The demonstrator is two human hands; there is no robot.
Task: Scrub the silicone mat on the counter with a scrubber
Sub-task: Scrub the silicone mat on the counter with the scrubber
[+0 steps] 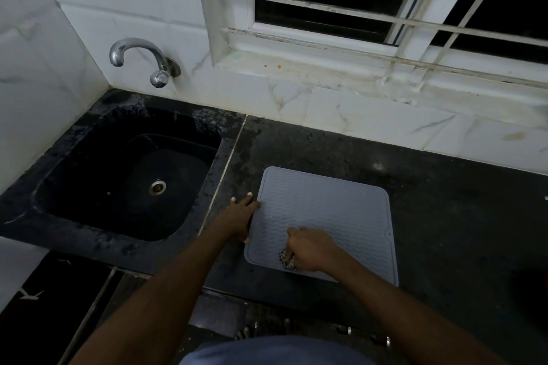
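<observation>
Mat point(326, 216) lies flat near the counter's point(444, 216) front edge. Right hand point(310, 249) grips a scrubber point(286, 261) on its near corner; left hand point(241, 215), spread, presses its left edge. Sink point(124, 181) sits left, tap point(142, 59) above.

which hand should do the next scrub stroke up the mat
Right. The right hand already grips the scrubber on the mat near its front edge; the left hand is pinning the mat's left edge.
</observation>
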